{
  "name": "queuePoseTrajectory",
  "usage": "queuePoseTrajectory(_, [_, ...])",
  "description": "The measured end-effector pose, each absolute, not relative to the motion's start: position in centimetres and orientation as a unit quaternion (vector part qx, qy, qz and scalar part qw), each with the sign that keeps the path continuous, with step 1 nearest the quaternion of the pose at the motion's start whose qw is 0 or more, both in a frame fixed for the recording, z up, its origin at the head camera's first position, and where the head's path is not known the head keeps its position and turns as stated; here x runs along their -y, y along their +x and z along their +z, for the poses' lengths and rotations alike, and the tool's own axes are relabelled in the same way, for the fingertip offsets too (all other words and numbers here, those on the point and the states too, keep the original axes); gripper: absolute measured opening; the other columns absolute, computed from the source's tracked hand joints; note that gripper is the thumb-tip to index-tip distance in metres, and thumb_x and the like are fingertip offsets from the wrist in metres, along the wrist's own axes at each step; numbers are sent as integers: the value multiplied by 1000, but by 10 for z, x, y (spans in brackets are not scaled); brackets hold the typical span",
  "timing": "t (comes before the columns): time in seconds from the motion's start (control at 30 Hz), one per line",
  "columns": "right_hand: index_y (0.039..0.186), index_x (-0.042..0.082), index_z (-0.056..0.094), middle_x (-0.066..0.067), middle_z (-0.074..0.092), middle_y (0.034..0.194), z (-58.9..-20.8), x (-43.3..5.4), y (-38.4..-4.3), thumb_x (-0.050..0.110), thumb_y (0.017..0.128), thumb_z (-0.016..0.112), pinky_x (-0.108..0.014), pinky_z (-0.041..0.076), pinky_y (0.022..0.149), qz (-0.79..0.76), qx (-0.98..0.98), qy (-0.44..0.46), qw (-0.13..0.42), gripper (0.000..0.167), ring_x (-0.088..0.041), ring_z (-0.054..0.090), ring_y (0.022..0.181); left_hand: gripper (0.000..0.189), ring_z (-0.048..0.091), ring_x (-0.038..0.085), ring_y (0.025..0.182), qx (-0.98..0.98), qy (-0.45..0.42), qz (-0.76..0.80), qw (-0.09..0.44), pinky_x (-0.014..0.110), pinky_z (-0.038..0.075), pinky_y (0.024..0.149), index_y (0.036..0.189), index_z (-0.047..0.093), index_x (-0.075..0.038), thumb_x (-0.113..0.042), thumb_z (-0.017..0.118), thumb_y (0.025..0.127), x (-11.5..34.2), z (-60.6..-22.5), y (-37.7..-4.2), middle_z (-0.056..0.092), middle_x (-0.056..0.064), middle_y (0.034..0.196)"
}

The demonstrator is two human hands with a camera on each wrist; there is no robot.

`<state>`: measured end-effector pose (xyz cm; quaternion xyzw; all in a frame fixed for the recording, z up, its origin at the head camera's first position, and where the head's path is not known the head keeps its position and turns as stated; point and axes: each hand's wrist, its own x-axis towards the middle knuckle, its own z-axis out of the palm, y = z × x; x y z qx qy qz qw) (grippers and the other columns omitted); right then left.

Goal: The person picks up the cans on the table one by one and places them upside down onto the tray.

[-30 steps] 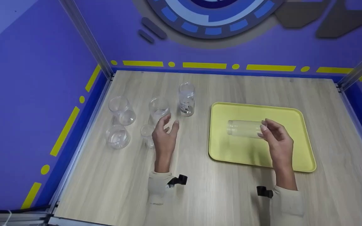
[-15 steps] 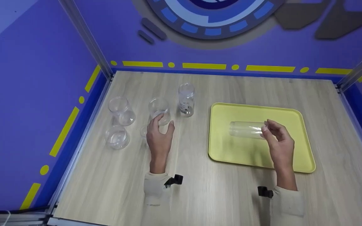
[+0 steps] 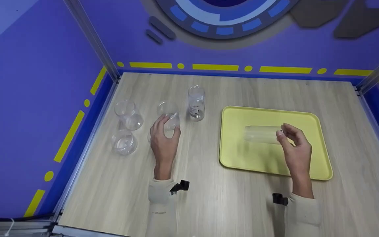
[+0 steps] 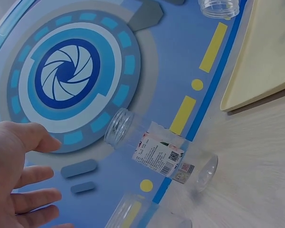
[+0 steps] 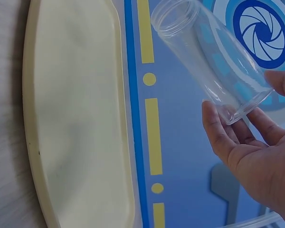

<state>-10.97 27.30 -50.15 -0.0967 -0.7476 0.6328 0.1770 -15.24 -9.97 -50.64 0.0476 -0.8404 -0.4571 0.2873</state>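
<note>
My right hand (image 3: 296,149) grips the base end of a clear plastic jar (image 3: 262,134), lying sideways above the yellow tray (image 3: 242,162). In the right wrist view, fingers and thumb hold this lidless jar (image 5: 213,61) by its bottom, its threaded mouth pointing away. My left hand (image 3: 164,143), fingers spread and slightly bent, hovers over the table at the near side of a clear wide jar (image 3: 169,113); a smaller jar beneath the hand is mostly hidden. In the left wrist view the left hand (image 4: 28,175) has nothing between thumb and fingers, apart from a tall labelled jar (image 4: 159,152).
Farther back, the tall labelled jar (image 3: 196,103) stands upright. At the left are another clear jar (image 3: 128,115) and a short, wide one (image 3: 124,143). Blue-purple panels (image 3: 209,54) with metal posts enclose the wooden table (image 3: 206,197) at the back and sides.
My left hand has moved left and slightly forward, over the small jar, which it now mostly covers. The right hand has shifted a little to the right with the jar still held.
</note>
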Motion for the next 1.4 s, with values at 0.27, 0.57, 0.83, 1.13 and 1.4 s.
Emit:
queuePoseTrajectory(0.27, [146, 5, 61, -9, 64, 139, -499, -282, -107, 25, 105, 71, -25, 47, 99, 575, 788, -121, 181, 47, -12, 59, 125, 41, 57, 36, 132, 841, 11, -432, 326, 50, 44, 112, 125, 72, 1, -6, 83, 85, 104, -500, -153, 65, 17, 140])
queuePoseTrajectory(0.57, [147, 5, 61, -9, 64, 140, -495, -291, -103, 24, 104, 71, -25, 49, 100, 543, 806, -125, 198, 47, -17, 59, 128, 39, 53, 41, 138, 841, 1, -405, 358, 51, 43, 114, 123, 74, -3, -7, 84, 85, 114, -497, -152, 66, 16, 140])
queuePoseTrajectory(0.83, [146, 4, 61, -10, 63, 140, -492, -297, -101, 23, 104, 72, -22, 49, 100, 530, 813, -128, 204, 48, -19, 58, 130, 39, 49, 41, 142, 853, 12, -394, 342, 54, 40, 116, 125, 74, -4, -10, 84, 88, 126, -495, -150, 63, 16, 143])
queuePoseTrajectory(1.13, [144, 1, 63, -11, 62, 137, -491, -303, -99, 18, 103, 72, -19, 50, 97, 501, 826, -118, 228, 45, -10, 58, 124, 44, 47, 42, 142, 871, 27, -389, 300, 57, 44, 111, 130, 70, -2, -14, 83, 90, 137, -496, -147, 60, 18, 146])
queuePoseTrajectory(1.4, [141, 0, 65, -7, 62, 130, -489, -309, -98, 18, 101, 74, -20, 51, 96, 479, 837, -120, 236, 44, -16, 59, 123, 48, 48, 39, 141, 883, 41, -381, 273, 57, 47, 107, 133, 69, -3, -16, 85, 89, 144, -495, -147, 58, 16, 149])
